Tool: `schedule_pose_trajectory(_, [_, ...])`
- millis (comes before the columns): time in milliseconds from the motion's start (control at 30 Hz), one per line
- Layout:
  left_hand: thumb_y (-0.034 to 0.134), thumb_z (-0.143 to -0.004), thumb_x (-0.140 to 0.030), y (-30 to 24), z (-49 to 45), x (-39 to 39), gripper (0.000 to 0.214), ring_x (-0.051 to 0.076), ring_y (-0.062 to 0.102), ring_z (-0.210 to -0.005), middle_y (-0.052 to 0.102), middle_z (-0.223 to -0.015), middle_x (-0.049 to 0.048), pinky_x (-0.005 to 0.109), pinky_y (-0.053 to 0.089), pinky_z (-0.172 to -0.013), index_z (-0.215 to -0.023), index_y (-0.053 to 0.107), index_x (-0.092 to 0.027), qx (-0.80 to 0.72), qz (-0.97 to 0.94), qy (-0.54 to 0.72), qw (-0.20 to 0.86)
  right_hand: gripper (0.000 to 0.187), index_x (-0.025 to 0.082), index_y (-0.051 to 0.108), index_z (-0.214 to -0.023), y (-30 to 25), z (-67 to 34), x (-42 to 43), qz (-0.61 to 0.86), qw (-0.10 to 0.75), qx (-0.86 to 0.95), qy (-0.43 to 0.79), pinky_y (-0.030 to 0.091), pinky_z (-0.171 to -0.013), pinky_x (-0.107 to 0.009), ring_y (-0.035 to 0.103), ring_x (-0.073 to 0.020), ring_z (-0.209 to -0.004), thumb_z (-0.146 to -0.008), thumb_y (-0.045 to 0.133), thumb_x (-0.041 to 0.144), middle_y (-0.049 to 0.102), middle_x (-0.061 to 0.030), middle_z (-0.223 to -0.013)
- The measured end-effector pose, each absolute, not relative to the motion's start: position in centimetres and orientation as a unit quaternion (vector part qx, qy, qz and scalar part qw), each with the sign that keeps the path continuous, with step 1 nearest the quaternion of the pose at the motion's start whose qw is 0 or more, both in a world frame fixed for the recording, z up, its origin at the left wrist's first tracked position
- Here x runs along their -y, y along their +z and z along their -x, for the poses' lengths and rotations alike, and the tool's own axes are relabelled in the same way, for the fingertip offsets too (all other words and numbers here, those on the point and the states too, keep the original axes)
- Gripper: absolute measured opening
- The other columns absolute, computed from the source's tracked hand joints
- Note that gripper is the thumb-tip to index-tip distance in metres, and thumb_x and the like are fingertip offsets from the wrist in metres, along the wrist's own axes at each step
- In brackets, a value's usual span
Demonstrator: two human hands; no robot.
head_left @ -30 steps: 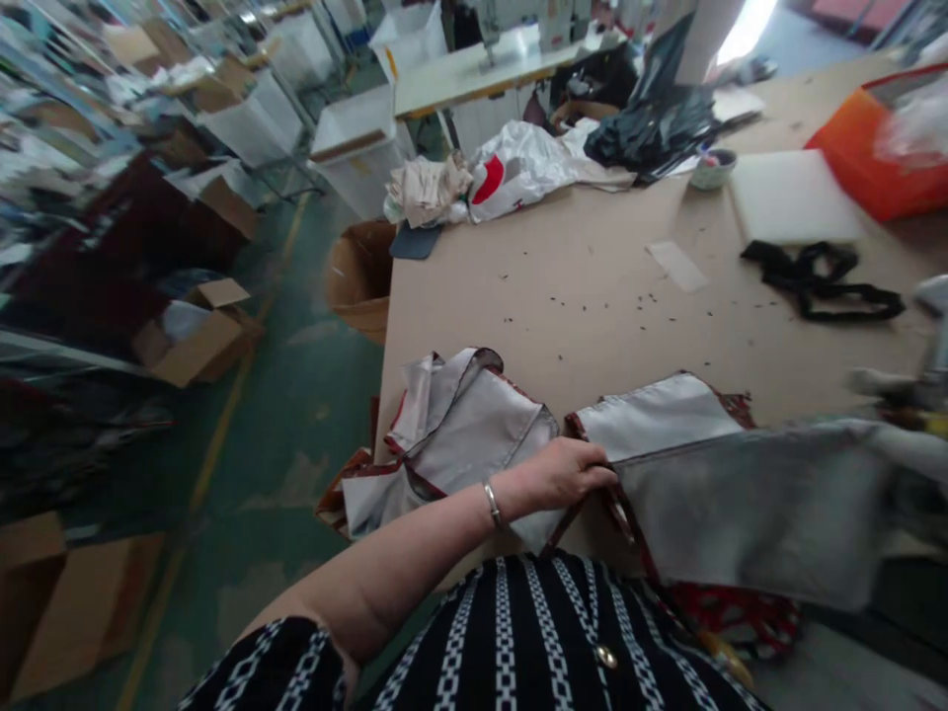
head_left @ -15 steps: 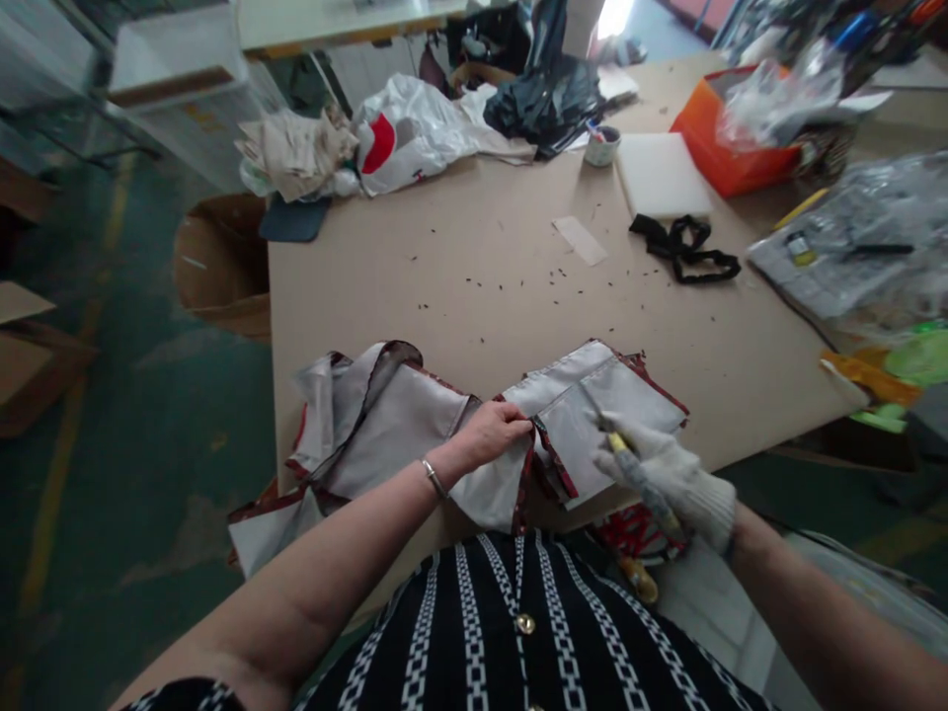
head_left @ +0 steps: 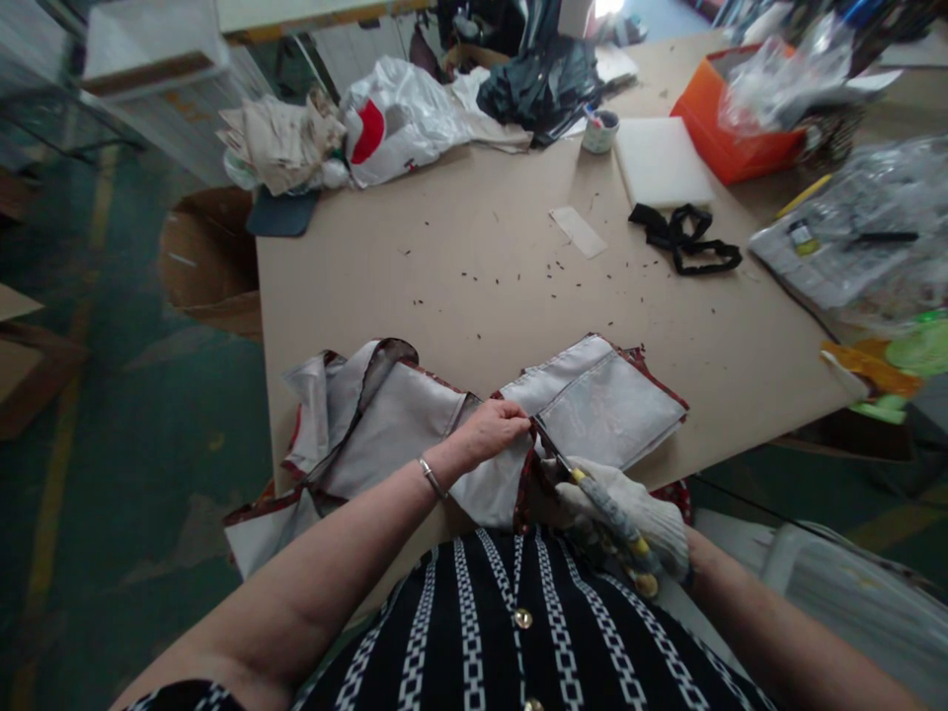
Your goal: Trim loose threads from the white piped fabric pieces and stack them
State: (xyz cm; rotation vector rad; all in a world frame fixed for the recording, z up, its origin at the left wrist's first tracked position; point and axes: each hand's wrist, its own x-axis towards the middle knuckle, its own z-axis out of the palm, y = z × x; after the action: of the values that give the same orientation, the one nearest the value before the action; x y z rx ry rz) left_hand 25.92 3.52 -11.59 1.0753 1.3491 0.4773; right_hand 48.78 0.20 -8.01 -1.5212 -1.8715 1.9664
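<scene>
My left hand (head_left: 493, 430), bare and with a bracelet at the wrist, pinches the edge of a grey-lined fabric piece (head_left: 400, 425) with dark red patterned edges. Just right of its fingertips lies another grey fabric piece (head_left: 607, 400), flat and layered, with red along its far edge. My right hand (head_left: 629, 504), in a white knit glove, is closed around a slim tool with a tape-wrapped grey and yellow handle (head_left: 611, 509). The tool's thin dark metal tip points up-left to the fabric edge by my left fingers. Whether it touches the fabric I cannot tell.
Small dark scraps dot the tan table (head_left: 355, 276). Farther back are a black strap loop (head_left: 685, 242), a white block (head_left: 662, 163), a small cup (head_left: 599, 130), an orange container (head_left: 741, 118) and plastic bags (head_left: 404, 123). A cardboard box (head_left: 211, 262) stands beyond the left edge.
My right hand has moved down and left with the tool, bringing its tip from over the right fabric piece to the edge beside my left fingers. My left hand keeps its pinch.
</scene>
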Motion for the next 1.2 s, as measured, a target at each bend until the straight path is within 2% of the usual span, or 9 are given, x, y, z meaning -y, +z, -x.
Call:
schedule_pose_trajectory(133, [0.053, -0.067, -0.034, -11.6, -26.1, -3.5, 0.022, 0.01, 0.037, -0.057, 0.048, -0.059, -0.0014, 0.023, 0.03, -0.054, -0.066, 0.061, -0.013, -0.582, -0.462, 0.209, 0.636, 0.043, 0.023, 0.063, -0.106, -7.6, -47.8, -0.8, 0.494, -0.018, 0.622, 0.608, 0.049, -0.083, -0.035, 0.062, -0.0212, -0.085, -0.082, 0.057, 0.059, 0.068, -0.0021, -0.09])
schedule_pose_trajectory(300, [0.052, -0.066, -0.03, -11.6, -26.1, -3.4, 0.021, 0.009, 0.036, -0.056, 0.049, -0.058, -0.0015, 0.023, 0.03, -0.054, -0.068, 0.062, -0.012, -0.585, -0.445, 0.211, 0.645, 0.034, 0.022, 0.061, -0.098, -7.2, -46.7, -1.0, 0.485, -0.002, 0.613, 0.624, 0.049, -0.08, -0.033, 0.061, -0.0202, -0.085, -0.086, 0.055, 0.053, 0.068, -0.004, -0.092])
schedule_pose_trajectory(500, [0.053, -0.067, -0.029, -12.2, -26.0, -3.3, 0.019, 0.008, 0.039, -0.055, 0.049, -0.057, -0.0021, 0.022, 0.033, -0.055, -0.067, 0.061, -0.013, -0.582, -0.437, 0.217, 0.65, 0.037, 0.021, 0.06, -0.104, -8.2, -46.4, -0.6, 0.489, 0.017, 0.595, 0.637, 0.05, -0.073, -0.033, 0.06, -0.0182, -0.078, -0.088, 0.051, 0.053, 0.066, -0.0041, -0.092])
schedule_pose_trajectory(633, [0.053, -0.068, -0.027, -12.0, -26.1, -3.4, 0.017, 0.01, 0.044, -0.056, 0.054, -0.059, -0.0007, 0.022, 0.036, -0.055, -0.067, 0.062, -0.013, -0.59, -0.427, 0.21, 0.652, 0.039, 0.022, 0.062, -0.106, -8.2, -46.3, -0.3, 0.484, 0.055, 0.6, 0.635, 0.051, -0.078, -0.036, 0.062, -0.0219, -0.084, -0.088, 0.05, 0.055, 0.067, -0.0073, -0.097])
schedule_pose_trajectory(767, [0.053, -0.068, -0.026, -11.6, -26.2, -3.4, 0.016, 0.01, 0.046, -0.056, 0.055, -0.059, -0.0002, 0.022, 0.038, -0.055, -0.067, 0.062, -0.013, -0.589, -0.419, 0.214, 0.658, 0.037, 0.02, 0.062, -0.104, -7.6, -45.9, -0.4, 0.494, 0.04, 0.595, 0.633, 0.05, -0.078, -0.034, 0.061, -0.02, -0.083, -0.087, 0.051, 0.052, 0.067, -0.0063, -0.095])
schedule_pose_trajectory(933, [0.054, -0.067, -0.026, -11.7, -26.3, -3.2, 0.015, 0.009, 0.043, -0.054, 0.053, -0.057, -0.0009, 0.022, 0.035, -0.053, -0.065, 0.061, -0.013, -0.589, -0.41, 0.223, 0.66, 0.034, 0.017, 0.061, -0.099, -7.8, -45.7, -0.5, 0.508, 0.025, 0.584, 0.633, 0.048, -0.07, -0.028, 0.056, -0.0151, -0.073, -0.085, 0.055, 0.047, 0.066, -0.0035, -0.085])
schedule_pose_trajectory(1133, [0.053, -0.068, -0.025, -11.9, -26.2, -3.3, 0.015, 0.009, 0.038, -0.053, 0.049, -0.055, -0.0026, 0.022, 0.031, -0.053, -0.065, 0.061, -0.013, -0.586, -0.422, 0.217, 0.657, 0.04, 0.015, 0.063, -0.097, -8.0, -45.9, -0.1, 0.524, 0.052, 0.567, 0.634, 0.049, -0.069, -0.028, 0.058, -0.0174, -0.076, -0.083, 0.056, 0.051, 0.067, -0.0055, -0.087])
schedule_pose_trajectory(1200, [0.052, -0.07, -0.024, -11.2, -26.4, -3.3, 0.015, 0.009, 0.038, -0.054, 0.049, -0.055, -0.0026, 0.022, 0.03, -0.053, -0.065, 0.061, -0.013, -0.593, -0.456, 0.203, 0.632, 0.039, 0.016, 0.063, -0.103, -7.3, -46.0, -0.2, 0.524, 0.072, 0.567, 0.632, 0.05, -0.073, -0.029, 0.059, -0.0179, -0.078, -0.082, 0.057, 0.049, 0.066, -0.0044, -0.088])
